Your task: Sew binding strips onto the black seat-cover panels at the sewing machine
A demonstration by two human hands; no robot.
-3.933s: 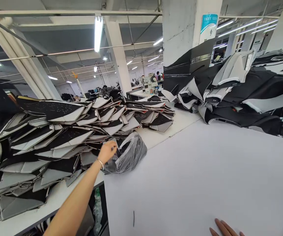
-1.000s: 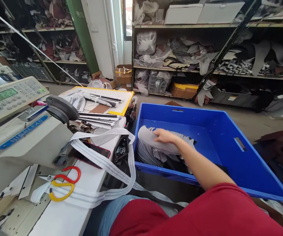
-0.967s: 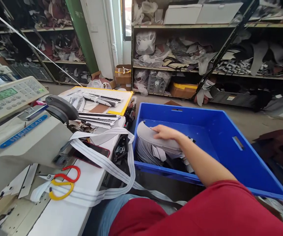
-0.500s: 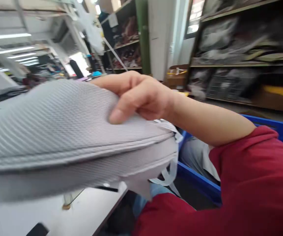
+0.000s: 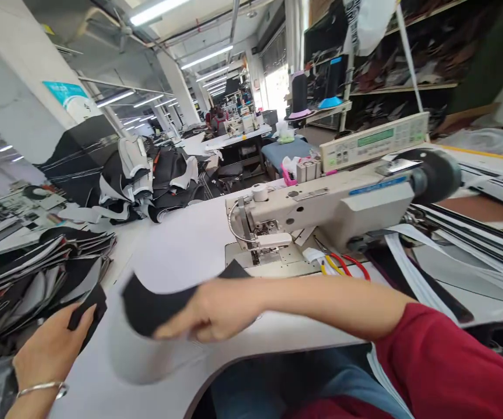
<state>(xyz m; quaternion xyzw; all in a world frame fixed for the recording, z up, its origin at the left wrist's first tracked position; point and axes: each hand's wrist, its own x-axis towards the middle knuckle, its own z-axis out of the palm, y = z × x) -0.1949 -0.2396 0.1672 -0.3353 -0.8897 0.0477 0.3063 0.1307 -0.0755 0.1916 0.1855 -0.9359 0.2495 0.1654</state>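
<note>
My left hand (image 5: 53, 343), with a bangle at the wrist, is closed on a small black fabric piece (image 5: 93, 311) at the lower left. My right hand (image 5: 219, 308) reaches across the white tabletop and grips a curved black-and-grey fabric panel (image 5: 144, 308), both blurred by motion. Just beyond that hand stands a sewing machine (image 5: 312, 209), its needle area right behind the panel. Red- and yellow-handled scissors (image 5: 343, 265) lie on the machine bed.
A stack of dark cut pieces (image 5: 37, 279) lies at the left, with a heap of black and grey parts (image 5: 146, 174) behind. The control panel (image 5: 376, 139) tops the machine. Thread cones (image 5: 299, 96) stand behind it. White zipper tape (image 5: 413, 279) and strips lie at right.
The view has swung left from the shelves and blue crate to the sewing table. The grey ribbed bag part is out of sight. My left hand has come into view; my right now holds the panel.
</note>
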